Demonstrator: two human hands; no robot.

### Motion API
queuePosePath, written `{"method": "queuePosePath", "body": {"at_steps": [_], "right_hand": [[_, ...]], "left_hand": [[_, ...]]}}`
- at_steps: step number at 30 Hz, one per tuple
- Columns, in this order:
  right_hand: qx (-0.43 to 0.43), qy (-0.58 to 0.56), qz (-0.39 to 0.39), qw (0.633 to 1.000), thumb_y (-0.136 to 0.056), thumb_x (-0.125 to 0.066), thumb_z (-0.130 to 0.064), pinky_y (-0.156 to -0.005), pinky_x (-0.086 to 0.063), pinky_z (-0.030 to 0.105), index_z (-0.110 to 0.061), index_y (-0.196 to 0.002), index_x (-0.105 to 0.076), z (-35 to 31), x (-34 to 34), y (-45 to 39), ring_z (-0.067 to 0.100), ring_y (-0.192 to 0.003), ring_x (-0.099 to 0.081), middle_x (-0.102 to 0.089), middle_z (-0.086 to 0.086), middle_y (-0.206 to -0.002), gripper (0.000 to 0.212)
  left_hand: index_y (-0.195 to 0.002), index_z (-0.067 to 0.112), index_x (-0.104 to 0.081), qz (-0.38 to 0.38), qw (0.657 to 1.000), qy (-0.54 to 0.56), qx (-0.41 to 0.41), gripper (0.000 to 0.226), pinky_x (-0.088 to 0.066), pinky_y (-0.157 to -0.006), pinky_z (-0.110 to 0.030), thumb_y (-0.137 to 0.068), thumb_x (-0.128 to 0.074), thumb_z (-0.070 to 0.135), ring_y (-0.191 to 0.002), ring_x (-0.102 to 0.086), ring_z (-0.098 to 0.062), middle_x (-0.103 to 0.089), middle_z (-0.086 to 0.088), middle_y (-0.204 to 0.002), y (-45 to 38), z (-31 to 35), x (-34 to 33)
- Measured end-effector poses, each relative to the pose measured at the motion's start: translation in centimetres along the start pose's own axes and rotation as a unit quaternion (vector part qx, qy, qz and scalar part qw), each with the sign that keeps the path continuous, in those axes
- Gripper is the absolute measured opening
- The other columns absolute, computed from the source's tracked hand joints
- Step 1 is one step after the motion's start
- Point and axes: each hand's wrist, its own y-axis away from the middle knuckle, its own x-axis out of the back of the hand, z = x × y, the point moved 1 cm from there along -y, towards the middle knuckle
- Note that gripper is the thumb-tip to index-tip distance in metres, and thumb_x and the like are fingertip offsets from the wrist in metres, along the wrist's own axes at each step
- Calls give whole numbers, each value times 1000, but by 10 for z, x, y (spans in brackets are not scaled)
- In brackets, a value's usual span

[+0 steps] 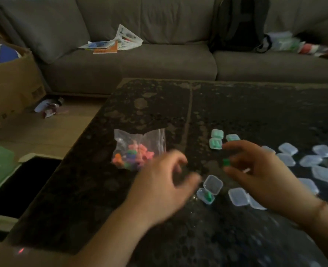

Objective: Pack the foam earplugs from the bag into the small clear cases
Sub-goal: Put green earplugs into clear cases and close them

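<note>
Currently, the dark stone tabletop [236,105] carries everything, and the open case [209,189] at its near middle serves as landmark. Left of and beyond that case lies the clear bag [138,149] of mixed pink, orange and green earplugs. To the right of the case, a scatter of empty shut cases [311,160] runs toward the tabletop's edge; beyond the case sit three filled cases [216,143] showing pale green.

Your left hand [163,184], blurred, hovers just left of the open case with fingers loosely curled and nothing visible in them. Your right hand [255,172], above and right of the case, pinches a green earplug [226,162] between thumb and fingertips.

One green earplug [209,196] already lies in the case's base, the lid standing up. To finish well, lower the pinched plug alongside it, lying flat and parallel; steady the base with your left fingers; then press the lid until it seats.
</note>
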Motion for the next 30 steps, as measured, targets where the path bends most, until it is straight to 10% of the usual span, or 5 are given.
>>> {"method": "queuePosePath", "body": {"at_steps": [6, 13, 22, 30], "right_hand": [[-57, 95, -110, 988, -88, -66, -34, -68, -48, 13, -47, -108, -53, 7, -16, 17, -5, -83, -56, -57, -21, -97, 28], [16, 173, -66, 983, -94, -55, -37, -87, -51, 24, -47, -128, -50, 8, -22, 13, 1, -110, -45, -48, -21, -121, 36], [176, 144, 118, 967, -82, -62, -33, -76, -54, 27, -32, -102, -66, 4, -8, 17, 8, -102, -56, -61, -19, -100, 21], [161, 242, 43, 956, -70, -64, -44, -84, -52, 35, -44, -96, -69, 13, -19, 14, 19, -125, -44, -56, -13, -127, 27]], "left_hand": [[-150, 43, -24, -142, 985, -36, 97, 101, -43, -112, -35, -69, -82, 64, -134, -43, -7, -43, 16, -147, 0, 22, -45], [-150, 42, -31, -32, 997, -50, 53, 80, -45, -102, -21, -85, -78, 38, -121, -54, 0, -61, 19, -125, -1, 21, -60], [-142, 34, -46, -55, 946, 276, 160, 82, -55, -101, -34, -73, -90, 26, -96, -72, 2, -77, 20, -101, -8, 18, -66], [-143, 36, -47, 4, 972, 217, 88, 84, -58, -89, -22, -72, -91, 25, -93, -69, 7, -74, 17, -99, -1, 25, -64]]}}
